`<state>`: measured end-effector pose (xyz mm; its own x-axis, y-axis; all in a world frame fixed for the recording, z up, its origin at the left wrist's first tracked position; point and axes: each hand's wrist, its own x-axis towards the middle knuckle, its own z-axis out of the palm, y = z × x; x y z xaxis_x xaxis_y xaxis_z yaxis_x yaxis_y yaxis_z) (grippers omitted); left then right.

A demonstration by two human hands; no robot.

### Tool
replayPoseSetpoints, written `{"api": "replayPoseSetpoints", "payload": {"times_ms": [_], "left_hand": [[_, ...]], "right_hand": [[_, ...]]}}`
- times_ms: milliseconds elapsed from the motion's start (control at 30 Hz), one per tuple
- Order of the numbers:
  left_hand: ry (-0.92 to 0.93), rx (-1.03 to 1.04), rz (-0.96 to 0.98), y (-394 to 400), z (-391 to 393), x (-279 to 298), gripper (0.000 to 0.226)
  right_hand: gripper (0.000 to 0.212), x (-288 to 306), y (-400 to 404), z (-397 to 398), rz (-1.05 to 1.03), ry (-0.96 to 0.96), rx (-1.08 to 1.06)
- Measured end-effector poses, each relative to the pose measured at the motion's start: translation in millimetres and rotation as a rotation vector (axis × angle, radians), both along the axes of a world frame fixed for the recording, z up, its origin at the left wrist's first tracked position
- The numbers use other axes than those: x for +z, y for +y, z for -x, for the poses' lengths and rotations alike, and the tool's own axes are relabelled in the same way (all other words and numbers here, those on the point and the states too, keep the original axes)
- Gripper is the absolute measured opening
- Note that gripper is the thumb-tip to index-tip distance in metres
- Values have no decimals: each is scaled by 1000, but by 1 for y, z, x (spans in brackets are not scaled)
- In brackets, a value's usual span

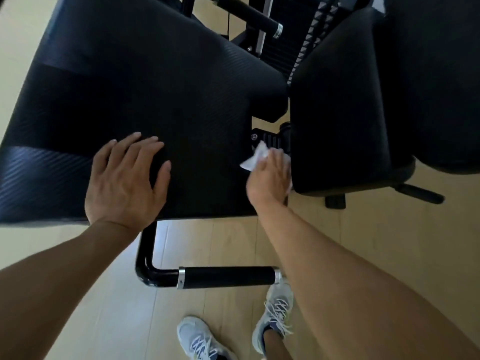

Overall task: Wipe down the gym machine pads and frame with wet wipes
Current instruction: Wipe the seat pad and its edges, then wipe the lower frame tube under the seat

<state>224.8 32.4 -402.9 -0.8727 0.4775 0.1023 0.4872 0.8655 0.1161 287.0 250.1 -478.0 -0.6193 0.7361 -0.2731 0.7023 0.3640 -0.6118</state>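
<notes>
— Black vinyl, two pads: one big ribbed pad on my left and one smooth pad on my right, with a narrow gap between them. Where are your hands?

— My left hand lies flat on the big pad near its front edge, fingers straight and spread, holding nothing. My right hand is down in the gap, fingers curled round one white wet wipe, which sticks out past my knuckles against the black frame bracket between the pads.

— How many handles can you count?

— Two black grips with silver end rings: one handle below the big pad's front edge, on a bent black tube, and one far handle at the top. My two pale trainers stand on the light wood floor
</notes>
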Motion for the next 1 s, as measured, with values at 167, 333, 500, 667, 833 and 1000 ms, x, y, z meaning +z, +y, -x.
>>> {"api": "replayPoseSetpoints", "payload": {"times_ms": [167, 333, 500, 667, 833, 1000], "left_hand": [[-57, -11, -142, -7, 2, 3, 37], [-247, -86, -273, -26, -31, 1, 36], [-242, -69, -431, -67, -114, -11, 40], [-236, 369, -641, -90, -160, -19, 50], [-349, 570, -657, -99, -164, -14, 52], [-343, 617, -660, -101, -153, -2, 42]], "right_hand": [[54, 21, -92, -30, -134, 216, 562], [48, 0, -45, -85, 12, 196, 402], [49, 20, -58, -49, 125, 94, 73], [52, 55, -172, 6, -135, 303, 729], [49, 72, -255, 57, -510, 419, 1172], [44, 67, -232, 34, -260, 613, 1268]]}}
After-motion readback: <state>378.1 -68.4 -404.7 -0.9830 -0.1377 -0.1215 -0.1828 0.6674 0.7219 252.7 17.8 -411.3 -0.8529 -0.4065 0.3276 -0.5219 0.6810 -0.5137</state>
